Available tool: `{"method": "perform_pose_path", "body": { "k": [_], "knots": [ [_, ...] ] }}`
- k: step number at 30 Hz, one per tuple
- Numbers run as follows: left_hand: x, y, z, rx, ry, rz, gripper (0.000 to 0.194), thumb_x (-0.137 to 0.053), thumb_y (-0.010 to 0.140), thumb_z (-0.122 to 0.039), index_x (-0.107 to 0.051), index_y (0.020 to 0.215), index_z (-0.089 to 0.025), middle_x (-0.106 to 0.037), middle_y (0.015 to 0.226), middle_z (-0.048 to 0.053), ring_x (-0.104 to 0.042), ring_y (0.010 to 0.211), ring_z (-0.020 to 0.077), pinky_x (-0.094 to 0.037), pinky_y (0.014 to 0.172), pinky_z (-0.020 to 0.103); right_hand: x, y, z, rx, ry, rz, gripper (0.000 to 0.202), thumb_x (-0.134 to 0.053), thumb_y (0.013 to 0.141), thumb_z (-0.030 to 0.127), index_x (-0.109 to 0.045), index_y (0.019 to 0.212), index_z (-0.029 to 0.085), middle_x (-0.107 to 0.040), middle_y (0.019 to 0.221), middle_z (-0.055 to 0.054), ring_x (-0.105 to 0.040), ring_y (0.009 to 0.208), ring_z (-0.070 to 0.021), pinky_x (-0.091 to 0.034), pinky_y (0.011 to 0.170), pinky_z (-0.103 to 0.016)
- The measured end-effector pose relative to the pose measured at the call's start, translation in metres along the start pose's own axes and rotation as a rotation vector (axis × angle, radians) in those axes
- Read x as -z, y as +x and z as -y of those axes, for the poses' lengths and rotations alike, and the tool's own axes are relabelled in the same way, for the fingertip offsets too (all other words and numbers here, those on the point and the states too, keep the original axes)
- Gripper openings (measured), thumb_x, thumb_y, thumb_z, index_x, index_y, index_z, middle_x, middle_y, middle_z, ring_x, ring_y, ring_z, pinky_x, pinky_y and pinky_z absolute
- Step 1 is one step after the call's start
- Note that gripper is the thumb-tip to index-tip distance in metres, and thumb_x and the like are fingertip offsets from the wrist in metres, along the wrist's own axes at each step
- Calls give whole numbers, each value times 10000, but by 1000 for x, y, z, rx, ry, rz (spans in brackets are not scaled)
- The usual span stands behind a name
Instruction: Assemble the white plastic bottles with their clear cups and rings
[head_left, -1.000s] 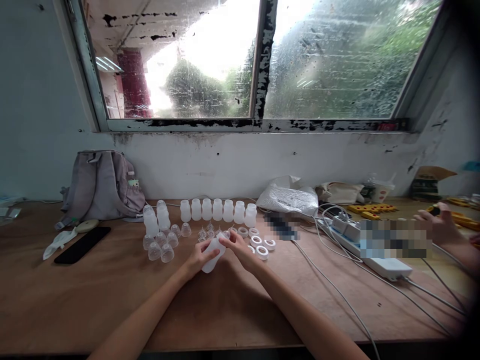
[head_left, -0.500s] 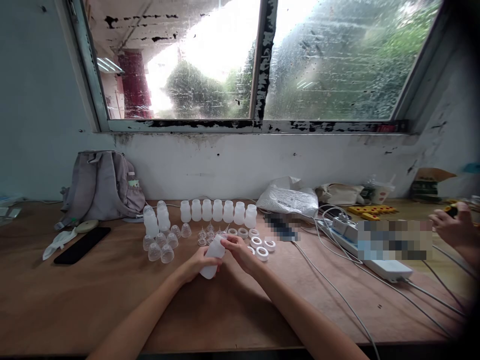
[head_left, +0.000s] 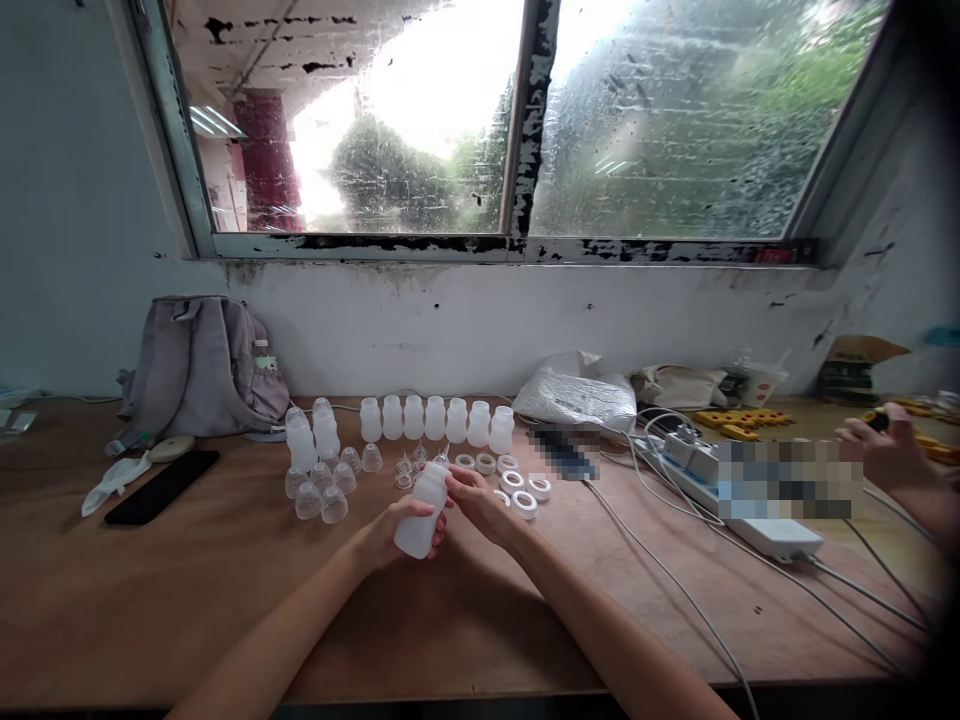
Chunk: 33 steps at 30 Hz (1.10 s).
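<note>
A frosted white baby bottle point(head_left: 414, 535) is held tilted above the table, its neck pointing up and slightly right. My left hand point(head_left: 388, 528) is wrapped round its body. The fingers of my right hand point(head_left: 474, 498) are closed at the bottle's neck; what lies under them is partly hidden. Just behind the neck are clear bottle nipples point(head_left: 405, 470). White collar rings point(head_left: 513, 482) lie to the right of my right hand. Clear dome caps point(head_left: 334, 507) stand on the left. Beyond them are several open bottles point(head_left: 435, 418) in a row and two capped bottles point(head_left: 301, 447).
A grey backpack point(head_left: 202, 370) leans on the wall at the left, near a black phone point(head_left: 163, 487). On the right lie a silver plastic package point(head_left: 577, 395), a white power strip point(head_left: 780, 538) and trailing cables. Another person's hand point(head_left: 892, 455) is at the far right.
The bottle has been turned more upright, and its base has shifted slightly left with my left hand. My right hand remains at the neck. The other person's hand moved slightly left.
</note>
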<state>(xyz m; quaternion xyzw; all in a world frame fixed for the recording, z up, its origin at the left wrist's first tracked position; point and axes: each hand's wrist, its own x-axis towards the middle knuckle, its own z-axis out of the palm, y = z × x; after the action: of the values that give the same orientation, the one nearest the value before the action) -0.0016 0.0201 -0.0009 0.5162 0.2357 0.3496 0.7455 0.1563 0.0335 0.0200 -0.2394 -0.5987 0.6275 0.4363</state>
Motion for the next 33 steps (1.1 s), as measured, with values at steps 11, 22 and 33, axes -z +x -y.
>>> {"method": "perform_pose_path", "body": {
  "k": [11,22,33],
  "knots": [
    [5,1,-3,34,26,6,334,-593,634,-260,-491,924,-130,-513,651,7,-503,527,105,-410,452,228,0,1,2,-22,103,31,324,-611,667,394,-614,892,161,-529,730,-25,-438,622,-114,-353,631,-252],
    [4,4,4,-34,333,-59,277,-599,645,-276,-504,853,-120,-537,599,11,-503,475,119,-395,443,243,-2,-2,-5,14,-5,-64,354,-598,668,429,-603,915,176,-567,811,-54,-490,735,-168,-382,638,-264],
    [2,9,11,-443,637,-529,375,-503,744,-404,-428,1038,-182,-529,965,53,-490,923,200,-370,818,308,-2,2,-1,64,-130,-112,371,-586,699,396,-574,1014,200,-584,968,-56,-498,954,-192,-363,842,-334]
  ]
}}
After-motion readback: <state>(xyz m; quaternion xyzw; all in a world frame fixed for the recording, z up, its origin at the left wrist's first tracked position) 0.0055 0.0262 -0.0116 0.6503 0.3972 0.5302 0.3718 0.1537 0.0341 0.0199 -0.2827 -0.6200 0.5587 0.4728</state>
